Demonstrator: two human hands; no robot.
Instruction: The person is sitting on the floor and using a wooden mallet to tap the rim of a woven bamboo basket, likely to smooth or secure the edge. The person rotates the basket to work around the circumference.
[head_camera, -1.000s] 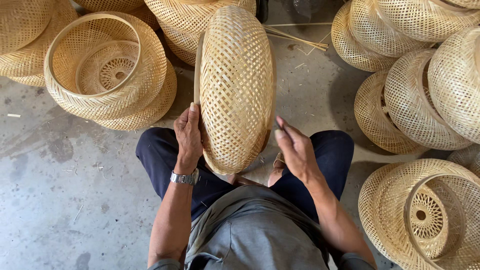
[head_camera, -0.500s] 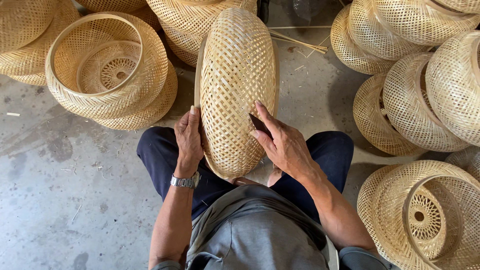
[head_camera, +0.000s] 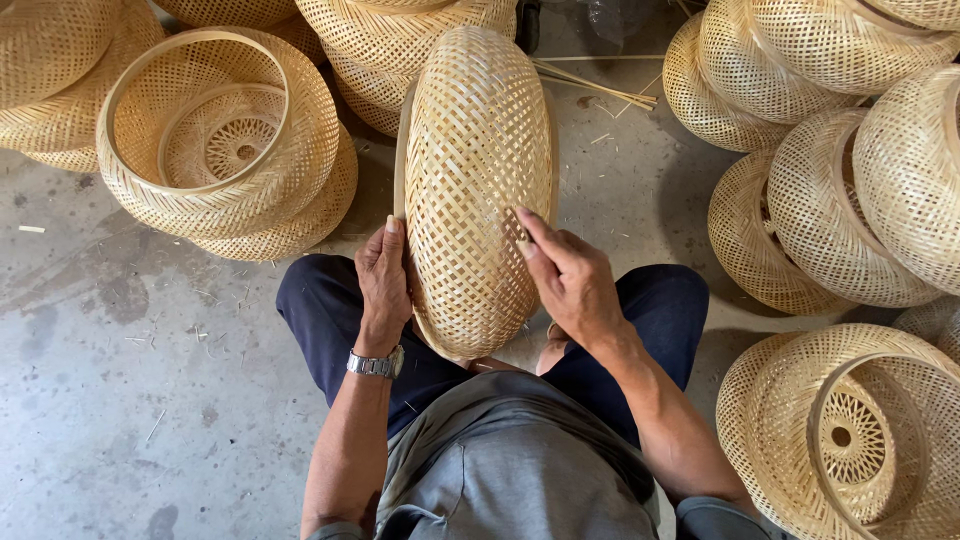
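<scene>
A woven bamboo basket (head_camera: 478, 170) stands on edge between my knees, its rounded outer side facing me. My left hand (head_camera: 384, 277) grips its left rim, thumb along the edge; a metal watch sits on that wrist. My right hand (head_camera: 566, 278) rests on the weave at the basket's right side, fingers pressing on the strips. I sit on a concrete floor in dark trousers and a grey shirt.
Stacked bamboo baskets (head_camera: 220, 140) lie at the left, open side up. More baskets (head_camera: 840, 170) are piled at the right, and another stack (head_camera: 850, 430) sits at the lower right. Loose bamboo strips (head_camera: 590, 90) lie on the floor (head_camera: 120, 380) behind the held basket.
My right hand has moved from the basket's lower right edge up onto its woven face. The basket has tilted slightly. The left hand keeps its hold on the rim.
</scene>
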